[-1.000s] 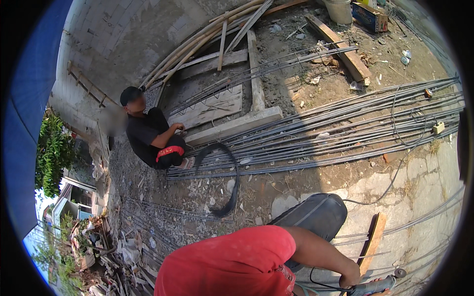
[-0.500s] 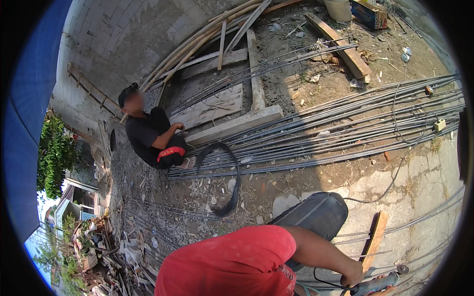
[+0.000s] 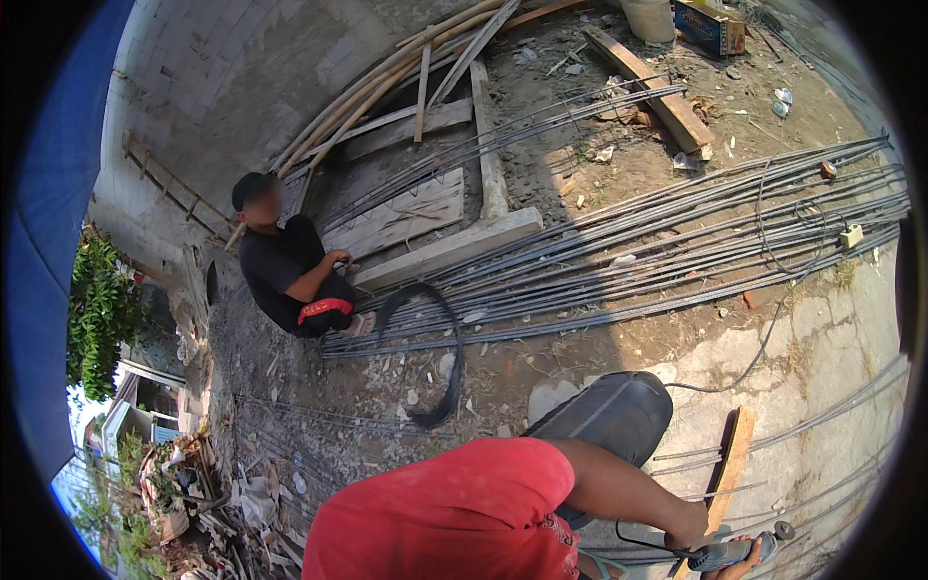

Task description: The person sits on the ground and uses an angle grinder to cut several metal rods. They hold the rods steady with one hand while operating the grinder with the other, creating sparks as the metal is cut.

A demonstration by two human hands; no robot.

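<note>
At the lower right is a grey-and-teal angle grinder (image 3: 720, 555), with its small round disc (image 3: 784, 530) at the far end. My left hand (image 3: 688, 527) is closed at the cord end of the grinder, its fingers partly hidden. Below it, my right hand (image 3: 742, 563) wraps its fingers around the body near the head; the lower frame edge cuts off part of it. A black cord (image 3: 638, 543) runs from the tool toward my body. Under and beside my hands lies a wooden plank (image 3: 733, 454), with thin steel rods (image 3: 822, 433) crossing close by.
Another person (image 3: 290, 261) squats at left beside a long bundle of steel bars (image 3: 619, 256) and a coil of dark wire (image 3: 452, 382). Behind are a wooden beam (image 3: 648, 87), a bucket (image 3: 648, 19), a carton (image 3: 710, 27) and long poles (image 3: 367, 82). Rubble (image 3: 256, 503) covers the lower left.
The whole view has shifted a little to the left. More of my right hand's fingers now show around the grinder. The squatting person has stayed in place.
</note>
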